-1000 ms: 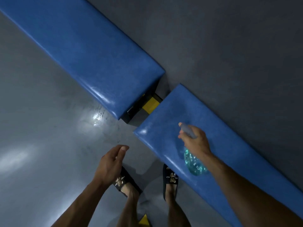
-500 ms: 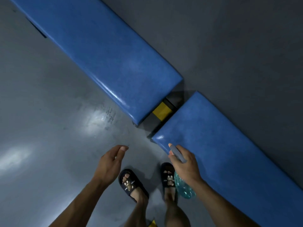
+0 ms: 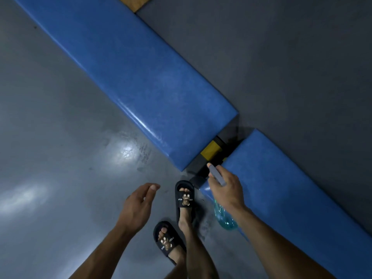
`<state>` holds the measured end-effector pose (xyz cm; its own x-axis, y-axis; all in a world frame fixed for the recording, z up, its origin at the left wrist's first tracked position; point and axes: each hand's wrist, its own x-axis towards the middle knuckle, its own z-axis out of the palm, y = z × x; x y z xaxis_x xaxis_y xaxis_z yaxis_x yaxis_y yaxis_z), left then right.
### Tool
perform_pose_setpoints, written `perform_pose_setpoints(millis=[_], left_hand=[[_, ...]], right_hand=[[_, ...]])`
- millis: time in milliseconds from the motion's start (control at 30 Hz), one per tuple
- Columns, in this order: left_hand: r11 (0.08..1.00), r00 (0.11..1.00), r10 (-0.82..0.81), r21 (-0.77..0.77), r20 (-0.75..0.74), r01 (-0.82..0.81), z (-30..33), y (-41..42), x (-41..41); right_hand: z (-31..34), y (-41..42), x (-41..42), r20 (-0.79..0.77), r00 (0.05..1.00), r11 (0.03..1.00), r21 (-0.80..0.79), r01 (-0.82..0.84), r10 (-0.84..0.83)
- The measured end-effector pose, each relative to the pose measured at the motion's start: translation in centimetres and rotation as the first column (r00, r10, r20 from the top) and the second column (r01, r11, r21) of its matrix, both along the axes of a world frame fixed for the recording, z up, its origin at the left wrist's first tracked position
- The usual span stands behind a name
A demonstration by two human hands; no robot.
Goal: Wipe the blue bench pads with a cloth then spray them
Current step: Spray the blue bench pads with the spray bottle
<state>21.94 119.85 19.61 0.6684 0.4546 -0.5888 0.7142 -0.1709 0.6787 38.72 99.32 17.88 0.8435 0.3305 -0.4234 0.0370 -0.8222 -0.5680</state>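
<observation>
blue bench pads [image 3: 141, 77] run diagonally along the wall; right hand [image 3: 227, 190] grips the spray bottle [image 3: 224, 218], nozzle toward the gap, seemingly ready to spray; left hand [image 3: 136, 206] hangs relaxed, empty.

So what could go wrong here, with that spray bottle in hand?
The right hand holds the spray bottle with its nozzle over the gap between the two blue pads, so spray may land on the yellow frame part or the floor rather than the padding. The floor looks glossy, and the person wears open slippers; a wet patch could mean a slip.
</observation>
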Motion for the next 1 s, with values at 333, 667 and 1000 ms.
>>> perform_pose_setpoints(millis=[333, 667, 1000], left_hand=[[0.999, 0.998, -0.054, -0.004, -0.032, 0.054, -0.1, 1.5, 6.2], [1.0, 0.999, 0.001, 0.0, -0.048, -0.001, 1.0, 2.7, 11.4], [0.997, 0.993, 0.059, 0.048, -0.107, -0.054, 2.1, 5.3, 12.1]], right_hand=[[0.9, -0.5, 11.7, 0.06, 0.953, 0.95, 0.111, 0.291, -0.298], [1.1, 3.1, 12.8, 0.027, 0.999, 0.991, 0.127, 0.039, -0.043], [0.1, 7.5, 7.6, -0.012, 0.983, 0.973, 0.142, -0.182, 0.185]])
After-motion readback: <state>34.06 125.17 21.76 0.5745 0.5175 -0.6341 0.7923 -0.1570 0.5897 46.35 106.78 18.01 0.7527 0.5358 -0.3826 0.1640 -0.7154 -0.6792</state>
